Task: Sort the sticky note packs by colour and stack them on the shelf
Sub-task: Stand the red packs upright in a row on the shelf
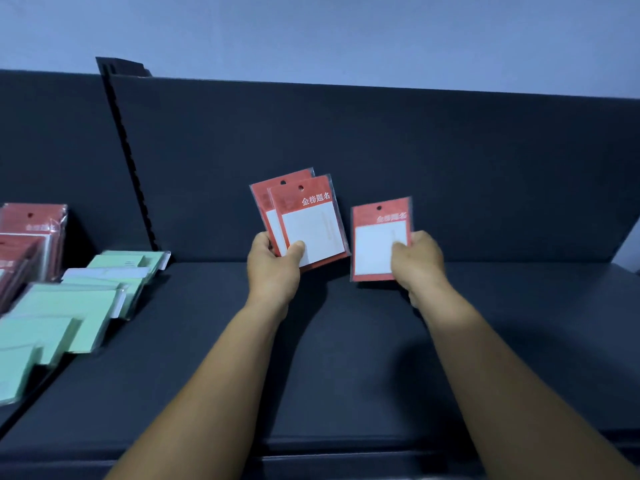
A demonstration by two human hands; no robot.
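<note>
My left hand (273, 263) grips two red sticky note packs (306, 221), fanned one behind the other, with the thumb on the front pack's white pad. My right hand (420, 259) holds a single red pack (375, 239) upright by its lower right corner. Both hands are raised above the dark shelf (346, 358), close to its back panel. At the left edge of the shelf stand more red packs (33, 233), and green packs (93, 289) lie in overlapping rows in front of them.
A slotted black upright (128, 154) divides the back panel (381, 150) just right of the left piles. The shelf's front lip (346, 448) runs along the bottom under my forearms. A pale wall rises above the shelving.
</note>
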